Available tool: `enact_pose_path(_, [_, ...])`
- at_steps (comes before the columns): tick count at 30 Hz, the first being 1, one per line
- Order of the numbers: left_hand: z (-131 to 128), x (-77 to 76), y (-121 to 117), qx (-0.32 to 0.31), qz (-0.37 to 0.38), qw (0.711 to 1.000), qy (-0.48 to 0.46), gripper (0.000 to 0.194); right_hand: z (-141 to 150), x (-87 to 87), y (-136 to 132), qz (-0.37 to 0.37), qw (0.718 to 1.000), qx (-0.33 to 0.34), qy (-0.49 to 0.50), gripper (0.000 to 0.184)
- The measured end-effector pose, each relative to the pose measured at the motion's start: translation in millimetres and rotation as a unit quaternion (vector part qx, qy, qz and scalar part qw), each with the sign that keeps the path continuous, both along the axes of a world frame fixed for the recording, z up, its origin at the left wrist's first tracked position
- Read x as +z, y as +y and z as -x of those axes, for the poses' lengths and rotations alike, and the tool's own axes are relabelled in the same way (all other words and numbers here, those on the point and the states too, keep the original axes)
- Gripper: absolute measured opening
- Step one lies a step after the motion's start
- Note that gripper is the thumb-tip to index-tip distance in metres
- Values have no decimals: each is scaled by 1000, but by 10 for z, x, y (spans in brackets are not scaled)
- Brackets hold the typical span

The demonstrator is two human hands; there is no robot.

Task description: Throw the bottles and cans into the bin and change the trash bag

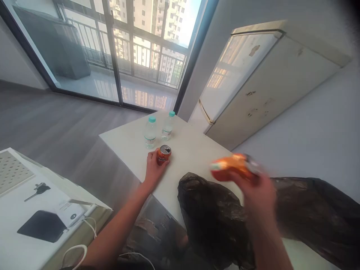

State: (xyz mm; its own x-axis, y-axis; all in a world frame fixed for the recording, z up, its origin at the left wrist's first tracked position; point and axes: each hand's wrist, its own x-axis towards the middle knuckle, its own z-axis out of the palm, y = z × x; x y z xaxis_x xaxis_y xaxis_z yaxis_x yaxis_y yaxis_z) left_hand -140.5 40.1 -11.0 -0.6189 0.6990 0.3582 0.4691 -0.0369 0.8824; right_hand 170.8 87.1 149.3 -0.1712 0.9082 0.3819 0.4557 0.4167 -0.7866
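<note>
My left hand (153, 169) reaches across the white table (194, 150) and wraps its fingers round an opened orange can (164, 154) that stands upright. My right hand (258, 195) is blurred by motion and grips a second orange can (232, 167), held on its side above the open black rubbish bag (219, 217). The bag lies over the near right part of the table. Two small water bottles (150, 132) with teal caps stand just behind the upright can.
A worn white fridge (261, 82) stands at the back right by the wall. At the lower left is a white box top (17, 225) with keys (36, 189), a black pad and a white cable. Glass balcony doors (118, 48) fill the back.
</note>
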Motion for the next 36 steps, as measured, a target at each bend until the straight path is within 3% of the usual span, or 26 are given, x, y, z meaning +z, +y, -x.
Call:
enact_pose_path(3, [4,-33,-9,-9,-7,1000,-11,66,908,-177,563,54,993,102,10,57])
enact_pose_path(6, [0,-50,-31,-14,-8,1000,-11,62,1603,-474,998,101,988,98,-67,49])
enact_pose_path(10, [-3,-44,-55,-14,-13,1000,-18,60,2010,-787,1222,119,982,89,-113,48])
enact_pose_path(13, [-6,-28,-60,-15,-7,1000,-9,62,2058,-841,1204,127,976,88,-151,62])
enact_pose_path(16, [-5,-14,-53,-17,3,1000,-12,62,1876,-711,1144,133,968,79,-200,70])
enact_pose_path(18, [1,-1,-52,-22,3,1000,-22,63,1563,-532,1078,138,959,87,-234,50])
enact_pose_path(20, [7,25,-67,-11,-6,1000,-17,69,1090,-324,946,143,951,89,-258,24])
enact_pose_path(22, [3,67,-110,21,-30,999,9,69,516,-154,704,135,950,67,-272,12])
enact_pose_path(24, [-34,120,-190,55,-57,996,32,53,-66,-100,352,108,954,29,-279,14])
enact_pose_path(26, [-137,169,-300,43,-64,996,48,29,-572,-202,-47,103,958,-32,-267,25])
enact_pose_path(29, [-473,224,-476,-56,-43,994,79,17,-1072,-543,-541,88,954,-140,-250,40])
enact_pose_path(32, [-978,287,-624,-219,1,973,78,18,-1173,-769,-830,137,942,-181,-246,36])
enact_pose_path(34, [-1312,336,-709,-333,54,941,36,26,-1030,-722,-982,175,947,-158,-219,20])
enact_pose_path(36, [-1575,372,-780,-416,104,902,-48,44,-782,-533,-1168,175,968,-82,-159,23])
